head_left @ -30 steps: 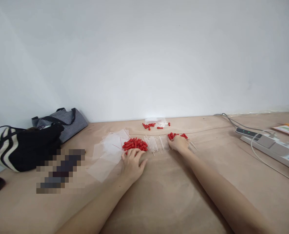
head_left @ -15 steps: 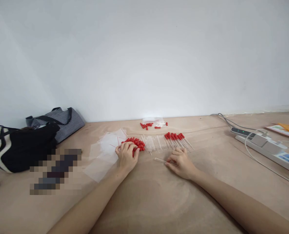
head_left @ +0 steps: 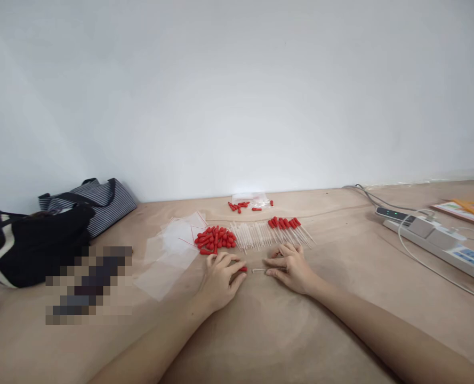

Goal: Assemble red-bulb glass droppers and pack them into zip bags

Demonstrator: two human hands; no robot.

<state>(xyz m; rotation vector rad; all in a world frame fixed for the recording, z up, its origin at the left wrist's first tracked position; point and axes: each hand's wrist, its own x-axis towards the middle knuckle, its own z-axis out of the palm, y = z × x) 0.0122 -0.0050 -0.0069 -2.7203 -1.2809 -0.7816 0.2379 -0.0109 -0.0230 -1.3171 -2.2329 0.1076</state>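
Between the thumb and fingers of my left hand point(head_left: 222, 281) is a red rubber dropper bulb point(head_left: 243, 269), its end pointing right. My right hand point(head_left: 295, 272) pinches a clear dropper tube point(head_left: 257, 271), which lies level and points left. A small gap separates bulb and tube. Behind my left hand is a pile of loose red bulbs point(head_left: 215, 239). To its right, thin clear tubes point(head_left: 255, 236) lie side by side in a row. At that row's right end, several droppers point(head_left: 285, 223) have red bulbs on their far ends.
Clear plastic bags point(head_left: 160, 266) lie flat left of the pile. More red bulbs point(head_left: 239, 206) and a small bag point(head_left: 250, 198) sit near the wall. A black bag point(head_left: 56, 242) and striped bag point(head_left: 111, 205) stand at left. A power strip point(head_left: 432, 240) with cables is at right.
My left hand has come away from the bulb pile, toward me and right, with one red bulb in it. My right hand has stayed nearly in place, and its tube now lies more level.
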